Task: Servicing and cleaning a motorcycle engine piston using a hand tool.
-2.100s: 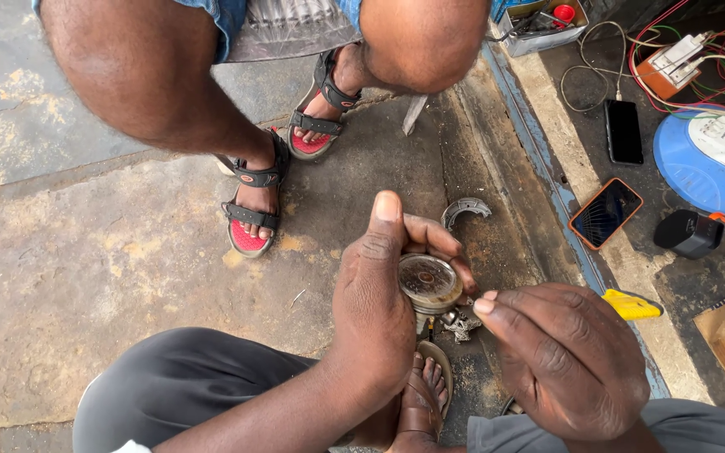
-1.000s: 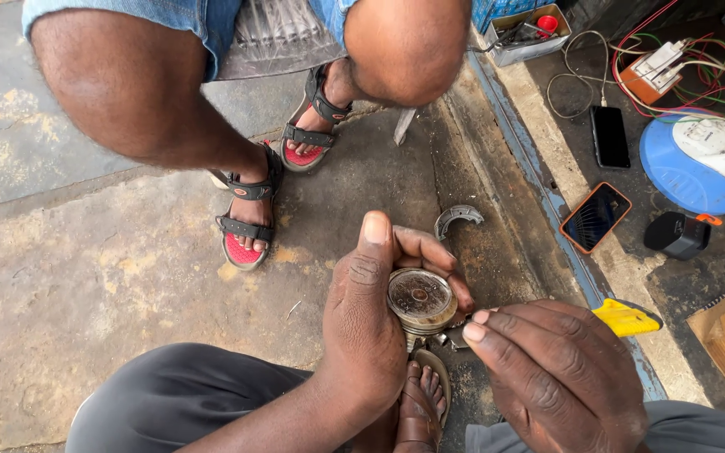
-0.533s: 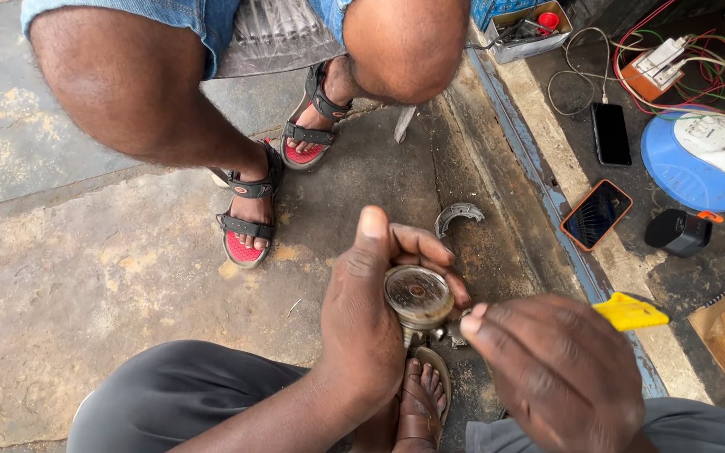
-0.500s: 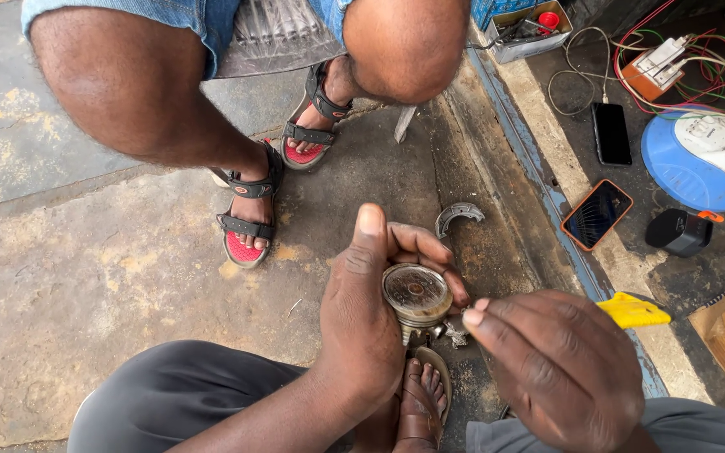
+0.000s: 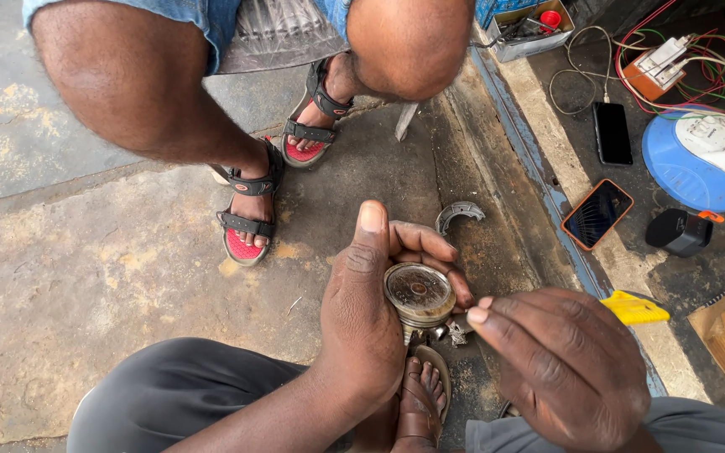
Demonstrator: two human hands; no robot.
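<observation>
My left hand (image 5: pixel 372 310) grips a round, dirty metal piston (image 5: pixel 418 296) with its flat top facing up, thumb raised beside it. My right hand (image 5: pixel 560 365) hovers just to the right of the piston, thumb and forefinger pinched together near its rim; whether something small sits between them I cannot tell. Small metal parts (image 5: pixel 451 333) lie on the ground just below the piston, next to my sandalled foot (image 5: pixel 423 401).
Another person sits opposite, with bare legs (image 5: pixel 153 92) and red-soled sandals (image 5: pixel 245 231). A curved metal shell (image 5: pixel 458 214) lies on the concrete. To the right are two phones (image 5: pixel 597 214), a blue round lid (image 5: pixel 685 164), a black box (image 5: pixel 675 232), a yellow tool (image 5: pixel 635 308) and tangled wires (image 5: pixel 673 59).
My right hand has lifted slightly and its pinched fingers have drawn a little away from the piston's rim. My left hand keeps the piston in about the same place.
</observation>
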